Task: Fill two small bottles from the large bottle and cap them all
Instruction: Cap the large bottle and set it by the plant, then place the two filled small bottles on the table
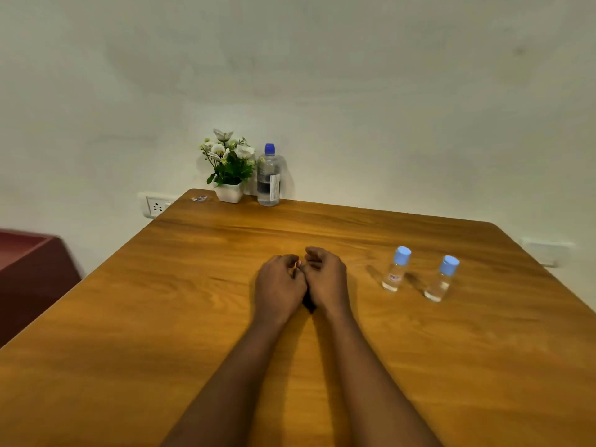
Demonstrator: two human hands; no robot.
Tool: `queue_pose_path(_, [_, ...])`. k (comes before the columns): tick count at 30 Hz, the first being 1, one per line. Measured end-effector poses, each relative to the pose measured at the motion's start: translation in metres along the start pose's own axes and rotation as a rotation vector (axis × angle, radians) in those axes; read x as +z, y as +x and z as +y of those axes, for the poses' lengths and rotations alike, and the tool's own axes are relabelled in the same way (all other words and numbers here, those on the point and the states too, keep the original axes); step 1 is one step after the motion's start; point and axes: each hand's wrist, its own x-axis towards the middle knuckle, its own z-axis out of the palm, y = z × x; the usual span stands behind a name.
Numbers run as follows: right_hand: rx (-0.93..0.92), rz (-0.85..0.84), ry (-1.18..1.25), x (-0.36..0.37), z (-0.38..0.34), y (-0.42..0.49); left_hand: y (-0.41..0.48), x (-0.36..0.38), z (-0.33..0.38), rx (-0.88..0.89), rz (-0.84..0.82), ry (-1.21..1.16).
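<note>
Both idle: left hand (279, 282) & right hand (325, 279) rest touching on the counter (161, 317), fingers loosely curled, holding nothing. Capped & upright, first small bottle (396, 269) & second small bottle (441, 279) stand right of the right hand, so it's nearer. Also capped, large bottle (268, 175) stands well beyond it, slightly left.

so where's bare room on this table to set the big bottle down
The widest bare wood is left of the left hand, out to the table's edge. Also free: the strip from the right hand up to the big bottle, and the near right corner. Crowded: around the flower pot and beside the two small bottles.
</note>
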Motion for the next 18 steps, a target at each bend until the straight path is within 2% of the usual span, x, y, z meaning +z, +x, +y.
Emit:
queue_pose_path(10, [0.011, 0.092, 0.006, -0.077, 0.013, -0.085, -0.088, 0.012, 0.049, 0.043, -0.065, -0.054])
queue_pose_path(14, [0.071, 0.243, -0.034, -0.116, 0.025, -0.102, -0.110, 0.033, 0.076, 0.087, -0.138, -0.093])
queue_pose_path(18, [0.151, 0.467, -0.059, -0.147, 0.036, -0.103, -0.120, 0.058, 0.101, 0.111, -0.212, -0.103])
